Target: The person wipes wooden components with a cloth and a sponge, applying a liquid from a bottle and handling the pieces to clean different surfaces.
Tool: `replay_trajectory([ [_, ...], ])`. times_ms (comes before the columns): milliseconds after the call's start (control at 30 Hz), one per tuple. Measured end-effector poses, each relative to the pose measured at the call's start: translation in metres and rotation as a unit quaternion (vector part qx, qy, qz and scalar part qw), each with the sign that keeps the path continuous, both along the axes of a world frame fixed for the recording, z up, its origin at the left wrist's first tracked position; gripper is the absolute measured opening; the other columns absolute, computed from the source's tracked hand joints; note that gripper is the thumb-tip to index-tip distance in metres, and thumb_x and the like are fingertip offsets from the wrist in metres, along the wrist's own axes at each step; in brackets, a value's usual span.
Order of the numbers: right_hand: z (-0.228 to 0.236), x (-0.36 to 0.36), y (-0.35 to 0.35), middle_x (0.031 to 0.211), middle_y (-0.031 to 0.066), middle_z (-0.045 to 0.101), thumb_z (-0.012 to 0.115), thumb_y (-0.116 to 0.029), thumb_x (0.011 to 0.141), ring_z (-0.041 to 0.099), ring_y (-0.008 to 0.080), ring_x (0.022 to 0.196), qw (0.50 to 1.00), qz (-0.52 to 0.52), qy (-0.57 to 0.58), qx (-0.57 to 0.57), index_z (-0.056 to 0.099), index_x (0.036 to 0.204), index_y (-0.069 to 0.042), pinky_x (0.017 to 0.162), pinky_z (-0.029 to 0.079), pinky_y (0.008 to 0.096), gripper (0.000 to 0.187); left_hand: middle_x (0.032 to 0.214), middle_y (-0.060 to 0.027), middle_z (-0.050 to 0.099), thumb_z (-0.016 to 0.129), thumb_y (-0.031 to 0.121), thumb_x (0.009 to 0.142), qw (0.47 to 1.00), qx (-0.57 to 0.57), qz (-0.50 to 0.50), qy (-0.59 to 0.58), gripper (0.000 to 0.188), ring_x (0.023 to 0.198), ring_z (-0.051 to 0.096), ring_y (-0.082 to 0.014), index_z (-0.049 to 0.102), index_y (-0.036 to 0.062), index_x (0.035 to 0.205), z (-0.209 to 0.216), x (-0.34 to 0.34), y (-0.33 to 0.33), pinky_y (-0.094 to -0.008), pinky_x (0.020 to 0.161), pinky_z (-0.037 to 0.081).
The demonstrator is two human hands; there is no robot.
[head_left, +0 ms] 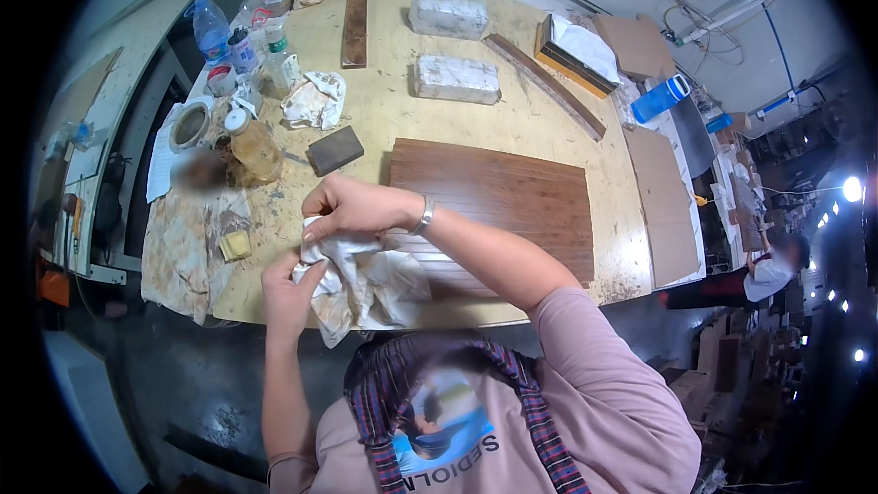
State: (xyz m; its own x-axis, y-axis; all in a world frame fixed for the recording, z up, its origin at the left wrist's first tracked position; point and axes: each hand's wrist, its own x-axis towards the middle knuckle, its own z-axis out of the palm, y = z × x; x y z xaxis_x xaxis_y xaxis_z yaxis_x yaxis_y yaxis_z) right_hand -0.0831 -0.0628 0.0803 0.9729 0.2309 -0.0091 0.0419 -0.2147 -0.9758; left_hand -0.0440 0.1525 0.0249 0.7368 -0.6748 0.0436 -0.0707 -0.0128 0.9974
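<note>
A: What do we hold?
B: One stained white cloth (pixel 375 279), gripped: our left hand (pixel 289 295) closed on its left side, our right hand (pixel 352 206) pinching its upper end, cloth drooping across the near edge of the table (pixel 380 110).
A: Room, edges?
B: Tabletop running beyond our right hand toward two white blocks (pixel 455 80); brown grooved panel (pixel 512 197) under our right forearm (pixel 489 247).
A: Obstacles?
B: Dark block (pixel 336 151) just beyond our right hand; capped bottle (pixel 256 151), yellow piece (pixel 235 245) left of our hands.

Board (pixel 512 206): grooved wood, faintly glossy; at its left edge, rag (pixel 389 282): crumpled, stained cloth; over it, bracelet (pixel 426 216): shiny metal; beyond it, blocks (pixel 457 80): shiny plastic wrap; right of it, matt cardboard (pixel 660 206).
</note>
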Motion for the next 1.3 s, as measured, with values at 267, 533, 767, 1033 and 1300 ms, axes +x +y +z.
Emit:
replay_trajectory([
  [267, -0.057, 0.045, -0.011, 0.072, 0.0029, 0.065, 0.077, -0.011, 0.079, 0.059, 0.0091, 0.066, 0.994, 0.007, 0.106, -0.028, 0.066, 0.086, 0.003, 0.061, 0.049, 0.0252, 0.019, 0.121, -0.0098, 0.057, 0.054, 0.008, 0.095, 0.94, -0.159, 0.073, 0.295, 0.029, 0.105, 0.058, -0.0166, 0.055, -0.0048, 0.121, -0.022, 0.039, 0.019, -0.0293, 0.09, 0.047],
  [533, -0.107, 0.166, 0.008, 0.135, 0.0148, 0.048, 0.092, -0.015, 0.057, 0.046, 0.0255, 0.128, 0.965, -0.239, -0.032, 0.099, 0.032, 0.143, -0.001, 0.11, 0.036, 0.0335, 0.106, 0.122, -0.0125, 0.059, 0.056, 0.001, 0.091, 0.867, -0.293, 0.139, 0.378, 0.036, 0.112, 0.059, -0.024, 0.052, -0.005, 0.126, -0.026, 0.06, 0.049, -0.0407, 0.101, 0.044],
  [767, -0.105, 0.195, 0.008, 0.128, 0.0161, 0.054, 0.091, -0.014, 0.05, 0.05, 0.0271, 0.123, 0.962, -0.271, -0.02, -0.034, 0.039, 0.137, 0.0, 0.105, 0.04, 0.0334, 0.102, 0.126, -0.0175, 0.057, 0.052, 0.011, 0.099, 0.825, -0.277, 0.206, 0.447, 0.036, 0.115, 0.058, -0.0282, 0.047, -0.0086, 0.129, -0.052, 0.071, 0.041, -0.0448, 0.098, 0.049],
  [1033, -0.023, 0.1, 0.019, 0.096, 0.0129, 0.059, 0.075, -0.023, 0.065, 0.061, 0.0325, 0.095, 0.868, -0.077, -0.111, -0.479, 0.057, 0.101, -0.009, 0.075, 0.051, 0.0437, 0.043, 0.128, -0.0175, 0.056, 0.053, 0.012, 0.099, 0.833, -0.261, 0.267, 0.409, 0.035, 0.116, 0.058, -0.0274, 0.049, -0.0083, 0.127, -0.053, 0.074, 0.023, -0.0437, 0.097, 0.05],
  [1300, -0.032, 0.067, 0.014, 0.093, 0.0116, 0.059, 0.063, -0.008, 0.07, 0.058, 0.0302, 0.095, 0.773, -0.08, -0.159, -0.609, 0.06, 0.092, -0.005, 0.077, 0.048, 0.0406, 0.023, 0.127, -0.0162, 0.056, 0.054, 0.012, 0.098, 0.832, -0.215, 0.274, 0.432, 0.035, 0.115, 0.058, -0.027, 0.048, -0.008, 0.127, -0.03, 0.06, -0.004, -0.0438, 0.097, 0.05],
])
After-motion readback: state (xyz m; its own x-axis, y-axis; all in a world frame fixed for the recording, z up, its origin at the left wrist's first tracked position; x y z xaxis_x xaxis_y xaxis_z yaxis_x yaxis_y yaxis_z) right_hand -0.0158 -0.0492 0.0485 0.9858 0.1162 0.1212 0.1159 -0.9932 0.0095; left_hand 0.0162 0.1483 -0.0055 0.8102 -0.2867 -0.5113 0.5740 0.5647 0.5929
